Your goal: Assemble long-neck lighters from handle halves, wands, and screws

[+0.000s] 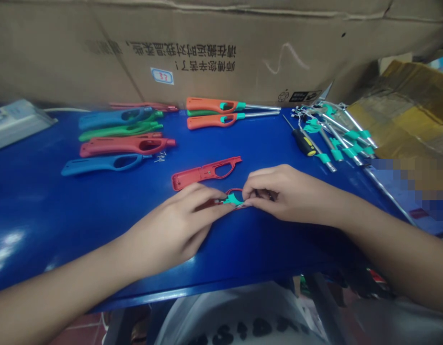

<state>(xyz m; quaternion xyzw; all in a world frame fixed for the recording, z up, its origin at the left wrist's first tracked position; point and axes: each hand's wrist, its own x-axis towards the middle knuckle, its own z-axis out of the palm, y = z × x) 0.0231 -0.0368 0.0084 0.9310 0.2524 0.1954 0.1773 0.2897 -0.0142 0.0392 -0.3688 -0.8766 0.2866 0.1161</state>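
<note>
Low over the blue table, my left hand (181,220) is closed on a red lighter casing half (236,189), most of it hidden under the fingers. A teal trigger (232,199) sits in the casing, by my left fingertips. At the casing's right end, my right hand (278,194) is closed in a pinch at the trigger's side, with thin wires beneath the fingertips. What exactly those fingers grip is hidden. Just beyond my left hand lies another red casing half (187,179), its hollow inner side facing up.
Blue, green and red casings (126,144) lie at back left beside small screws (161,157). Orange lighters (210,121) with metal tubes lie at the back. A black-yellow screwdriver (304,143) and several tube assemblies (345,134) are at right. A cardboard box (214,28) walls the back.
</note>
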